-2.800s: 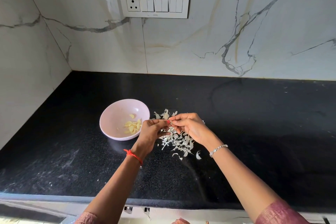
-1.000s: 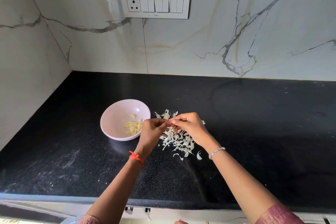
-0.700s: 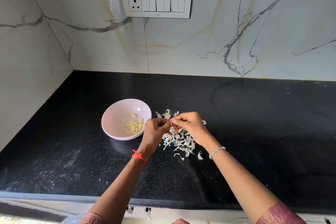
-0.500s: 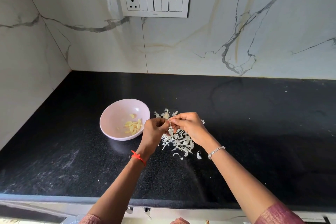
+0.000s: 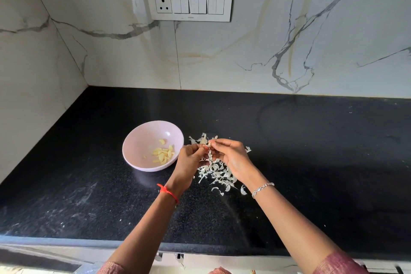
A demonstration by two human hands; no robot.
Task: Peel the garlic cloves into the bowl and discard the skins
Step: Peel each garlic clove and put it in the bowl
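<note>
A pale pink bowl (image 5: 138,140) stands on the black counter and holds several peeled yellow garlic cloves (image 5: 163,154). To its right lies a pile of white garlic skins (image 5: 216,173). Above that pile my left hand (image 5: 190,161) and my right hand (image 5: 231,155) meet, both pinching one small garlic clove (image 5: 209,145) between fingertips. A strip of skin hangs down from the clove. Most of the clove is hidden by my fingers.
The black stone counter (image 5: 311,162) runs from the left corner to the right, with marble walls behind and to the left. A switch and socket panel (image 5: 189,4) is on the back wall. White specks dust the counter's front left.
Both hands stay together over the skin pile, working at the same clove. A strip of skin now hangs between them. The bowl and pile have not moved.
</note>
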